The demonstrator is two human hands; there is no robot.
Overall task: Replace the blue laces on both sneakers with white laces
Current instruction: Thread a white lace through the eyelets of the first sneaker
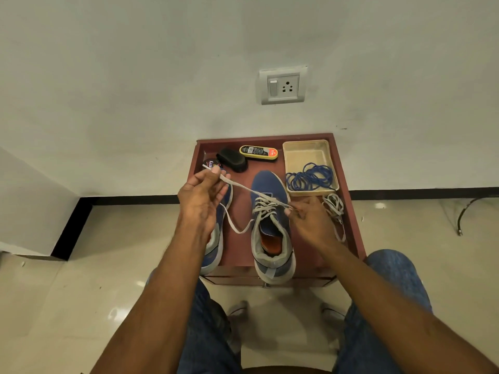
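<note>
White lace (244,188) is pinched near its tip by the raised left hand (201,195) and, at the right sneaker's (271,225) eyelets, by the right hand (310,220). Blue laces (309,178) are coiled in the far-right tray (290,152). Left sneaker (216,247) is partly hidden.

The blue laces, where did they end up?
In the head view, the blue laces lie coiled in the beige tray at the table's far right corner, beyond the spare white lace.
</note>
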